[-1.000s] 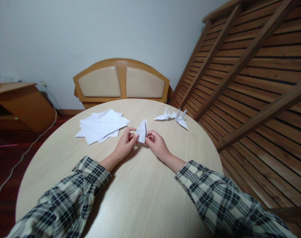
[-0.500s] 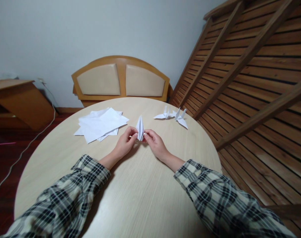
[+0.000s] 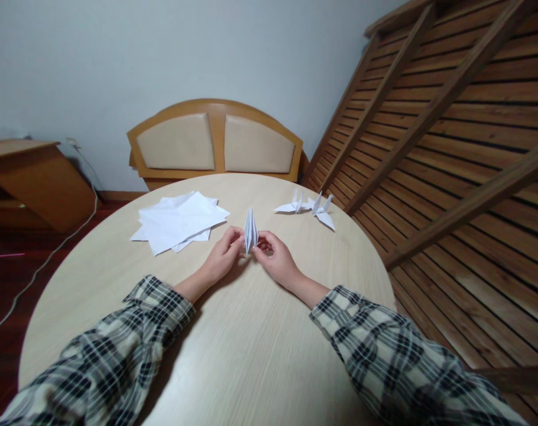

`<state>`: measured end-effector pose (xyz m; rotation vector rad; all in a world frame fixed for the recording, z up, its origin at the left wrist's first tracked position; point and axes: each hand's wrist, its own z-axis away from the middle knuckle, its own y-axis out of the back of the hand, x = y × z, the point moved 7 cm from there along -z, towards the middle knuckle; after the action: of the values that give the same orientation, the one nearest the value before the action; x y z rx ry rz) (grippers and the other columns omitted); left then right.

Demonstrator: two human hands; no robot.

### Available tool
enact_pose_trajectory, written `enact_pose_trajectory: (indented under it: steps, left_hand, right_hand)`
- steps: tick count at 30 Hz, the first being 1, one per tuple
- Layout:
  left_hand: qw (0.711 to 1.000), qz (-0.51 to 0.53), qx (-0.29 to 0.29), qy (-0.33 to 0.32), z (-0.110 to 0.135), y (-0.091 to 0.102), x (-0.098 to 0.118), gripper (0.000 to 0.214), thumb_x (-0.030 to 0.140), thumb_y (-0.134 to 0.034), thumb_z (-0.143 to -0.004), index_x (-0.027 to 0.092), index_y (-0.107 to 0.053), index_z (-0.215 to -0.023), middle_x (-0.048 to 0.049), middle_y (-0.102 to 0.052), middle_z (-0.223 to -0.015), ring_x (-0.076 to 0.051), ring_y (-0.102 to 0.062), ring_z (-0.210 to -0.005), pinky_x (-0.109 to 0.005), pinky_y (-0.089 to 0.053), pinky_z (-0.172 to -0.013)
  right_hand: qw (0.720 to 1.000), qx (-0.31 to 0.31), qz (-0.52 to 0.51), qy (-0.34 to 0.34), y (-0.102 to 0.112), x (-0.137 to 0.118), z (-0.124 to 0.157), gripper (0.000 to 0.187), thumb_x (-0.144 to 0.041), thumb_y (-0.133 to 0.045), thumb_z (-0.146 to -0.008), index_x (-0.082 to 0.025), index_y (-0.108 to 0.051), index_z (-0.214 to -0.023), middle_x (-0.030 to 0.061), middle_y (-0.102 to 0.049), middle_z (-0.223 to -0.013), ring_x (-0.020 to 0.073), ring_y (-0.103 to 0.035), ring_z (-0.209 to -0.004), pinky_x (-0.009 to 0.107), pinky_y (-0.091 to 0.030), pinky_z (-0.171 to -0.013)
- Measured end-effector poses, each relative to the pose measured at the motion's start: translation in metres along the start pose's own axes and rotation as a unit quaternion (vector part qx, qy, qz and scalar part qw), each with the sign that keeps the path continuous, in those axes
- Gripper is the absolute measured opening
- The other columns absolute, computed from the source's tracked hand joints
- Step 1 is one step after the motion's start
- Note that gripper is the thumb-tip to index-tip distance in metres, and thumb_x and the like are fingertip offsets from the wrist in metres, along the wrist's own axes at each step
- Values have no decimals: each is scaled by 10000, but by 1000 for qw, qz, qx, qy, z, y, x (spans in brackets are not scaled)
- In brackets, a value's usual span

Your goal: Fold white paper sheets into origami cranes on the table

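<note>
folded white paper [image 3: 250, 228] | likely light, crisp, easily creased | best held by lower side edges | left hand [image 3: 224, 255], right hand [image 3: 278, 260] pinching its left and right sides

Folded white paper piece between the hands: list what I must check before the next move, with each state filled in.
1. Left hand on the upright, folded white paper piece: ok, gripping its left side.
2. Right hand on it: ok, gripping its right side.
3. Layers pressed together: not ok, gaps show between them.
4. Creases sharp: cannot tell, too small.
5. Flat white paper sheets apart from it: ok, lying left.
6. White folded-paper birds untouched: ok, standing beyond the right hand.
</note>
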<state>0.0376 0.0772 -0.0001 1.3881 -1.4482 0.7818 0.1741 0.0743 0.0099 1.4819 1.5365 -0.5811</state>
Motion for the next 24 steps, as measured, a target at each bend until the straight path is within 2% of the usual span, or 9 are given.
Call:
enact_pose_trajectory:
  steps: [3,5,10,18,24]
  left_hand:
    - [999,26,-16,11,1,-3,1,201,394,-483,-943,198,-514,-969,-11,-536,-902,-150,-544,-810,-278,-499,-684]
    - [999,25,-24,6,1,-4,3,242,425,-547,-908,196,-516,-981,-22,-546,-939,-161,-559,-843,-291,-514,-703]
    - [999,-30,-21,-16,3,-6,10,323,375,-702,-814,191,-514,-1000,-67,-583,-1014,-200,-578,-960,-316,-529,-744]
    - [996,-66,-46,-43,6,-11,18,253,266,-638,-841,178,-570,-1068,-98,-636,-1101,-201,-619,-990,-379,-551,-856]
    - [974,-197,-47,-105,9,-6,27,197,173,-600,-847,202,-595,-1042,-140,-598,-1322,-242,-609,-1109,-435,-526,-886]
  right_hand:
    - [1000,11,16,10,3,1,-1,199,-167,-586,-833,-218,-619,-1022,33,-655,-969,153,-617,-823,324,-528,-764]
    - [1000,13,20,13,3,1,-1,191,-170,-585,-835,-220,-627,-1014,36,-658,-979,159,-623,-853,330,-531,-784]
    - [1000,7,8,1,3,0,0,176,-178,-593,-826,-220,-631,-992,47,-650,-1007,165,-633,-867,334,-546,-778]
    - [999,8,30,12,7,-5,0,201,-99,-572,-771,-231,-624,-913,23,-623,-951,163,-609,-868,331,-526,-777]
    - [996,14,81,45,14,-11,-3,188,-41,-564,-726,-219,-587,-783,6,-586,-839,167,-569,-824,316,-486,-742]
